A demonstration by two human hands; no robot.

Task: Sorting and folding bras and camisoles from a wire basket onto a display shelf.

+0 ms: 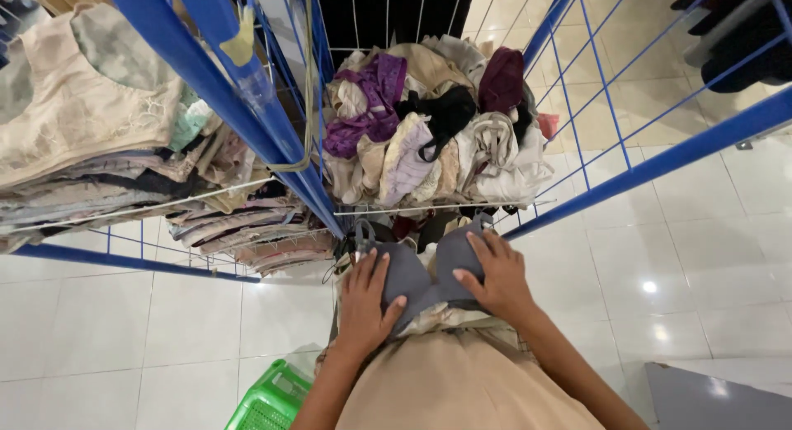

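Grey bra [422,275] is pinned flat by the left hand [365,304] and right hand [493,280], fingers spread, so it could get snagged on the blue wire bin [326,200] edge.

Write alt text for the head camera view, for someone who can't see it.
Two bare hands, left hand and right hand, press a grey padded fabric bra flat below a blue wire-mesh bin heaped with mixed underwear.
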